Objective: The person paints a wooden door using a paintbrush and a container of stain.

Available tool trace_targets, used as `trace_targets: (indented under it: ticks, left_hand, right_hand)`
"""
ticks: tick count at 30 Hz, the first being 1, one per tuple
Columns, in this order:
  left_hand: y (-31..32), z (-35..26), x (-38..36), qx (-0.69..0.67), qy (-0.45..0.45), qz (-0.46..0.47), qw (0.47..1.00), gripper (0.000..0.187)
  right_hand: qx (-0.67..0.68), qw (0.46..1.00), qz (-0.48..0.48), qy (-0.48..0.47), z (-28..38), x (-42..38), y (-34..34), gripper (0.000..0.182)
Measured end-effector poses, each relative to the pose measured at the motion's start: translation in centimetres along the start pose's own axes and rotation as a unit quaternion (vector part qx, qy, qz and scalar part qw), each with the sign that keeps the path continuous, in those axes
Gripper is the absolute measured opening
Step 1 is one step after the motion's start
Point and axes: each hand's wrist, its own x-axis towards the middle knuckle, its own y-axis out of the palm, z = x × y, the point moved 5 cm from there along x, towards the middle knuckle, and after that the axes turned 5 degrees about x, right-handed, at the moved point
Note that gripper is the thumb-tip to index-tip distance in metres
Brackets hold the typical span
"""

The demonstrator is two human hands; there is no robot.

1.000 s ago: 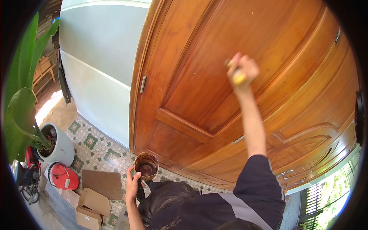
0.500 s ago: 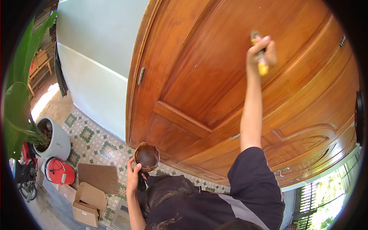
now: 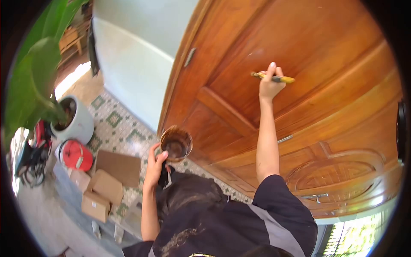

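Note:
My right hand grips a yellow-handled brush, its bristle end pointing left against or just above a panel of the glossy brown wooden door. Whether the bristles touch the wood cannot be made out. Lower down, my left hand holds a round brown-stained cup upright near the door's lower part. Dark liquid or residue shows inside the cup.
Left of the door stands a pale wall. Further left are a white planter with large leaves, a red bucket, a brown mat and an open cardboard box. A door handle juts out at lower right.
My right hand has moved down and left in view, and the brush has turned from upright to nearly horizontal. The whole view has shifted, with the cup now higher and further right.

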Motion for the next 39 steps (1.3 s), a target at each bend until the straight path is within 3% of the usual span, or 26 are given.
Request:
trace_targets:
  ticks: [3, 5, 7, 9, 12, 15, 23, 27, 30, 32, 33, 35, 36, 37, 39]
  left_hand:
    - [-0.3, -1.2, -0.6, 0.028, 0.012, -0.014, 0.999, 0.065]
    - [-0.5, -2.1, -0.9, 0.033, 0.011, -0.024, 0.999, 0.063]
    - [-0.5, -2.7, -1.1, 0.050, 0.015, -0.040, 0.998, 0.063]
    - [-0.4, -3.2, -1.2, 0.047, 0.011, -0.046, 0.998, 0.067]
    - [0.1, -4.1, -1.3, 0.055, 0.015, -0.064, 0.996, 0.069]
    - [0.5, -5.2, -1.5, 0.042, 0.044, -0.072, 0.996, 0.070]
    - [1.5, -6.3, -1.9, 0.063, 0.084, -0.071, 0.992, 0.070]
    - [2.0, -6.2, -1.5, 0.071, 0.070, -0.076, 0.992, 0.072]
    - [2.5, -5.9, -1.0, 0.074, 0.065, -0.067, 0.993, 0.071]
    - [2.9, -5.5, -0.8, 0.076, 0.065, -0.067, 0.993, 0.071]
    - [3.0, -5.5, -0.7, 0.079, 0.065, -0.070, 0.992, 0.071]
    - [3.4, -5.6, -0.7, 0.080, 0.064, -0.065, 0.993, 0.071]
    - [3.6, -5.6, -0.7, 0.080, 0.065, -0.061, 0.993, 0.071]
    - [3.7, -5.5, -0.6, 0.083, 0.062, -0.056, 0.993, 0.071]
    - [4.0, -5.4, -0.3, 0.089, 0.063, -0.042, 0.993, 0.071]
  right_hand:
    - [0.206, 0.968, 0.005, 0.142, 3.5, -5.1, 2.2, 0.042]
    - [0.336, 0.917, 0.074, 0.200, 6.8, -9.3, 4.4, 0.037]
    - [0.357, 0.897, 0.206, 0.163, 11.1, -13.0, 6.2, 0.033]
    - [0.282, 0.897, 0.332, 0.078, 13.8, -15.9, 7.4, 0.031]
    - [0.242, 0.868, 0.416, -0.124, 16.2, -18.6, 8.9, 0.033]
    - [0.235, 0.843, 0.465, -0.130, 16.2, -20.3, 9.2, 0.034]
    - [0.182, 0.858, 0.473, -0.079, 14.0, -20.7, 8.9, 0.033]
    - [0.227, 0.890, 0.389, 0.071, 12.6, -19.7, 7.9, 0.029]
    - [0.246, 0.882, 0.381, 0.129, 12.0, -19.5, 7.7, 0.028]
    - [0.306, 0.851, 0.363, 0.224, 11.6, -19.6, 7.8, 0.028]
    - [0.306, 0.852, 0.362, 0.224, 11.4, -19.4, 7.6, 0.028]
    - [0.225, 0.857, 0.443, 0.133, 11.4, -19.2, 7.4, 0.027]
    - [0.200, 0.868, 0.450, 0.064, 11.7, -19.1, 7.4, 0.028]
    - [0.197, 0.870, 0.446, 0.068, 11.5, -19.1, 7.4, 0.028]
    - [0.135, 0.869, 0.476, -0.022, 12.0, -19.5, 7.5, 0.030]
